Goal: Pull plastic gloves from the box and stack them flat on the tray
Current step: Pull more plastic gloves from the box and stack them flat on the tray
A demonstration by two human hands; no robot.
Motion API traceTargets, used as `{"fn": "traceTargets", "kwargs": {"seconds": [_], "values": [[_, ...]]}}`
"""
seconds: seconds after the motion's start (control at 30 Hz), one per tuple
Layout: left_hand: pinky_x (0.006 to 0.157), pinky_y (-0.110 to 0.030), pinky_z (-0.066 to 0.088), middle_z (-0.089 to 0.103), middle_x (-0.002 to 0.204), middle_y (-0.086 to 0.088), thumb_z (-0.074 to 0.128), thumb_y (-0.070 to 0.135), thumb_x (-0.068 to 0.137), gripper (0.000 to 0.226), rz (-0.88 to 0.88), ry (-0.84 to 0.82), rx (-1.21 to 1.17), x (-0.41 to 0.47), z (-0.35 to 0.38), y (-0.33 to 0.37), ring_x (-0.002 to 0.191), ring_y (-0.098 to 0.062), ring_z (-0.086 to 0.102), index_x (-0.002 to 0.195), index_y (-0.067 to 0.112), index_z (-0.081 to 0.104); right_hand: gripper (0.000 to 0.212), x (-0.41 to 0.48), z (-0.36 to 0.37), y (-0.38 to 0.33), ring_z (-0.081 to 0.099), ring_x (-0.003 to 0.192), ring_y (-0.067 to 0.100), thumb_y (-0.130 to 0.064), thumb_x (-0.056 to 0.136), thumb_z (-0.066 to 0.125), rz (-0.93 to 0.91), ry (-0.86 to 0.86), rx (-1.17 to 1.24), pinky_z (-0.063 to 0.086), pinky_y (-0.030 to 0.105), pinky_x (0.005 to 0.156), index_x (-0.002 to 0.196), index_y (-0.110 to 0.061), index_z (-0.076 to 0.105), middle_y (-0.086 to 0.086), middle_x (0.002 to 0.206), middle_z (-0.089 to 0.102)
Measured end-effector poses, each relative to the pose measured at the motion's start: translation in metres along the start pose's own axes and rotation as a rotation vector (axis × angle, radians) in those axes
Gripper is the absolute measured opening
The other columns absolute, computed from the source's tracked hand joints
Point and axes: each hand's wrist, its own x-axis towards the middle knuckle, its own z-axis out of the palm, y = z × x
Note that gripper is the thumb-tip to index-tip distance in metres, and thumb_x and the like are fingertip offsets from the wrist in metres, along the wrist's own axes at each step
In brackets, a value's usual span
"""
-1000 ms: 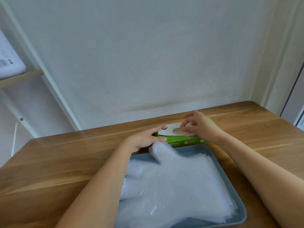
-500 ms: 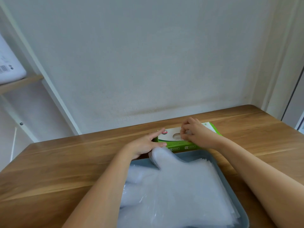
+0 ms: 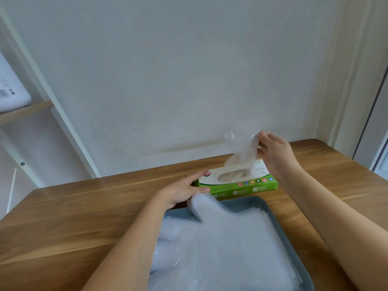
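A green and white glove box (image 3: pixel 237 182) lies flat on the wooden table just behind a grey-blue tray (image 3: pixel 279 223). My right hand (image 3: pixel 275 152) pinches a clear plastic glove (image 3: pixel 242 153) lifted above the box, its lower end still at the oval opening. My left hand (image 3: pixel 184 190) rests against the box's left end, thumb and fingers straight, holding it in place. A stack of clear gloves (image 3: pixel 222 244) lies flat in the tray, one glove finger pointing toward the box.
The wooden table (image 3: pixel 84 217) stands against a white wall. A white post and a shelf (image 3: pixel 23 111) with a white package stand at the left. A door frame runs along the right edge.
My right hand has risen from the box opening, drawing a glove up and out with it. My left hand stays at the box's left end.
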Motion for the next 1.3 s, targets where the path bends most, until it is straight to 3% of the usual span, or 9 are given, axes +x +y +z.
{"fn": "traceTargets", "kwargs": {"seconds": [0.1,0.23,0.33,0.47,0.63,0.8,0.97,1.1,1.3], "values": [[0.118,-0.033,0.023,0.033,0.152,0.015,0.074,0.04,0.078,0.071,-0.024,-0.025,-0.009,0.001,0.0,-0.001,0.14,-0.01,0.029,0.14,0.048,0.04,0.024,-0.005,0.011,-0.037,0.059,0.08,0.015,-0.012,0.1,0.042,-0.072,-0.125,0.181,0.051,0.029,0.082,0.082,-0.009,0.058,0.003,0.08,0.061],[0.109,-0.023,0.023,0.039,0.15,0.011,0.061,0.035,0.093,0.052,0.004,0.1,0.033,-0.01,-0.007,0.018,0.136,-0.007,0.033,0.143,0.026,0.045,0.018,-0.03,0.028,-0.077,0.06,0.064,0.01,-0.011,0.097,0.044,-0.014,-0.354,0.106,0.053,0.021,0.063,0.084,-0.007,0.057,0.002,0.072,0.06],[0.111,-0.028,0.02,0.048,0.136,0.016,0.047,0.064,0.081,0.067,0.092,0.268,-0.183,-0.033,-0.012,0.042,0.135,-0.005,0.034,0.135,0.024,0.052,0.021,-0.049,0.035,-0.082,0.06,0.054,0.009,-0.012,0.097,0.045,0.096,-0.452,-0.043,0.05,0.019,0.052,0.082,-0.006,0.06,0.002,0.065,0.063],[0.117,-0.049,0.024,0.064,0.126,-0.001,0.051,0.088,0.057,0.092,0.209,0.099,-0.542,-0.069,-0.004,0.067,0.127,-0.019,0.052,0.12,0.022,0.063,0.021,-0.066,0.049,-0.073,0.056,0.053,0.007,-0.015,0.094,0.051,0.105,-0.586,-0.231,0.044,0.016,0.051,0.075,-0.012,0.058,-0.002,0.063,0.06],[0.104,-0.042,0.041,0.066,0.113,-0.014,0.069,0.069,0.069,0.072,0.362,0.046,-0.523,-0.111,0.025,0.068,0.119,-0.032,0.057,0.109,0.008,0.069,0.018,-0.088,0.074,-0.054,0.054,0.059,0.01,-0.015,0.096,0.054,0.072,-0.672,-0.434,0.044,0.017,0.055,0.08,-0.012,0.06,0.004,0.071,0.061],[0.052,-0.017,0.043,0.056,0.05,0.003,0.073,0.033,0.076,0.024,0.366,0.222,-0.607,-0.135,0.038,0.057,0.048,-0.006,0.052,0.057,0.021,0.066,0.014,-0.118,0.074,-0.043,0.048,0.071,0.024,-0.026,0.091,0.062,0.091,-0.649,-0.364,0.039,0.032,0.063,0.084,-0.013,0.063,0.012,0.078,0.058],[0.045,-0.02,0.031,0.044,0.055,0.001,0.07,0.032,0.076,0.027,0.303,0.364,-0.801,-0.143,0.038,0.044,0.046,-0.009,0.04,0.058,0.017,0.057,0.072,-0.132,0.055,-0.031,0.054,0.083,0.029,-0.071,0.064,0.069,0.165,-0.721,-0.367,0.044,0.036,0.07,0.114,-0.02,0.06,0.011,0.107,0.063],[0.047,-0.022,0.027,0.046,0.052,-0.001,0.069,0.036,0.074,0.032,0.258,0.429,-0.88,-0.145,0.029,0.035,0.046,-0.013,0.039,0.054,0.017,0.054,0.087,-0.139,0.035,-0.038,0.052,0.125,0.017,-0.041,0.064,0.085,0.065,-0.944,-0.442,0.046,0.033,0.099,0.138,-0.036,0.041,-0.008,0.144,0.043],[0.068,-0.032,0.03,0.044,0.08,-0.008,0.092,0.053,0.044,0.075,0.208,0.427,-1.003,-0.149,0.018,0.029,0.078,-0.022,0.04,0.095,0.014,0.054,0.083,-0.164,0.043,-0.048,0.051,0.115,-0.002,-0.009,0.08,0.075,-0.259,-0.873,-0.899,0.048,0.017,0.091,0.13,-0.062,0.035,-0.034,0.14,0.028]]}}
